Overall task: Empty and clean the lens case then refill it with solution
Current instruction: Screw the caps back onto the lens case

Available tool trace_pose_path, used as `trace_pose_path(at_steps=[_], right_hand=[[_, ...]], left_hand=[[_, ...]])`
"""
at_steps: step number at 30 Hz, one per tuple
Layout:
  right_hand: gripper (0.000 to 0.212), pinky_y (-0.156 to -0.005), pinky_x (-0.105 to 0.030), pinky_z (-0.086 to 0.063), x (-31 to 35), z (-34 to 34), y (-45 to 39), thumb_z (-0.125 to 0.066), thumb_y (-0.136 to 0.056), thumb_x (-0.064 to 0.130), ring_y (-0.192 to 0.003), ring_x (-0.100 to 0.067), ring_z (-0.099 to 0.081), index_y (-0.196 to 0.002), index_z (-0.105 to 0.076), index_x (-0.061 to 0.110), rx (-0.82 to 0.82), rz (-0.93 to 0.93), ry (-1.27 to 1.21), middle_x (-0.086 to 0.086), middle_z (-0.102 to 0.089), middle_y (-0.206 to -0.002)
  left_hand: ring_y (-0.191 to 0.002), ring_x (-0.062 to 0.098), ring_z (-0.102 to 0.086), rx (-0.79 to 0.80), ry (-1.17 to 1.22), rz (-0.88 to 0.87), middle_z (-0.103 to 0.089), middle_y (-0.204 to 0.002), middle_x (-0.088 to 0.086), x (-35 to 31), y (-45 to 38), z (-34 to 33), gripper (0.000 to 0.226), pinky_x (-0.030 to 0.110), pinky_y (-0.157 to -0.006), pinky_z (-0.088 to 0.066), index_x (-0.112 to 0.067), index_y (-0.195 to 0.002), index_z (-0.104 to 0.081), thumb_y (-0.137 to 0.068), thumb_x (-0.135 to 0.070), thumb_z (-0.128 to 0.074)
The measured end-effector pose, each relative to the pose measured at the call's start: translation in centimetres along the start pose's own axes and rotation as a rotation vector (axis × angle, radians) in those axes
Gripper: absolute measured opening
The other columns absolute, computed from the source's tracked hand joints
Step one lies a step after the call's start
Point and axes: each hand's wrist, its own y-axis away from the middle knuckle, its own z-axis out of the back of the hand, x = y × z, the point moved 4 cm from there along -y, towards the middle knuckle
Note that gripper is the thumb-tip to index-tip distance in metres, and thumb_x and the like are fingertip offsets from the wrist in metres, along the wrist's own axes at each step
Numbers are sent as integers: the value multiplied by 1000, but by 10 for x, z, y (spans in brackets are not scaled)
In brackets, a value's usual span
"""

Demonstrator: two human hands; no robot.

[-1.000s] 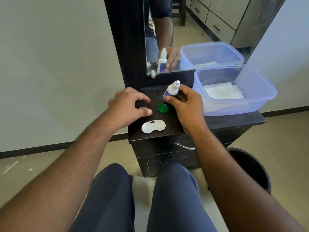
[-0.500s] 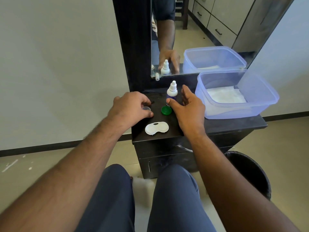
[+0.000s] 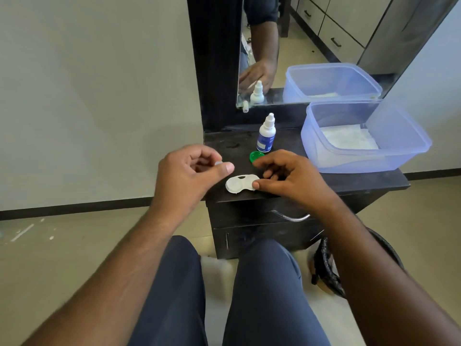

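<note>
1. The white lens case (image 3: 241, 183) lies flat right at the front edge of the black cabinet top (image 3: 349, 182), near its front-left corner, so there's barely any ledge left in front of it.
2. The right hand (image 3: 287, 179) has its thumb tip on the case's right end with the fingers curled loosely above.
3. The left hand (image 3: 192, 171) hangs over the left edge, pinching a small pale cap (image 3: 218, 163) between thumb and forefinger.
4. A green cap (image 3: 256, 156) sits behind the right hand, partly hidden by it.
5. The solution bottle (image 3: 266, 134) stands upright toward the back edge, with bare top to its left.
6. The clear plastic tub (image 3: 361, 138) fills the right side, overhanging the back-right corner. The label on the bottle is too blurry to read.
</note>
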Motion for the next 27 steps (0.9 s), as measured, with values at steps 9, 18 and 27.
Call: trace_pose_path(at_steps=[9,18,27], right_hand=[[33,-72,-19,-50,5,-4,-3,-81,-72,23,-81,-10,-58,-104,-72,24,70,45,175,11,-62,-97],[29,-69,-14,-45,4,-4,-3,-81,-74,23,-77,-7,-57,-101,-73,23,59,85,215,12,-62,-94],[28,-67,-17,-45,3,-5,-3,-81,-73,24,-75,-7,-56,-100,-74,21,55,70,208,12,-60,-91]], left_hand=[[-89,10,-68,-70,15,-104,-73,-91,-9,22,26,-22,19,32,-86,-54,-14,-86,-72,-73,-21,-83],[-94,8,-67,-78,-61,-189,-72,-97,-14,25,27,-29,25,35,-84,-55,-19,-98,-75,-73,-19,-82],[-92,14,-66,-113,-297,-307,-74,-96,-3,25,30,-30,19,62,-104,-34,-15,-86,-76,-70,-22,-83]])
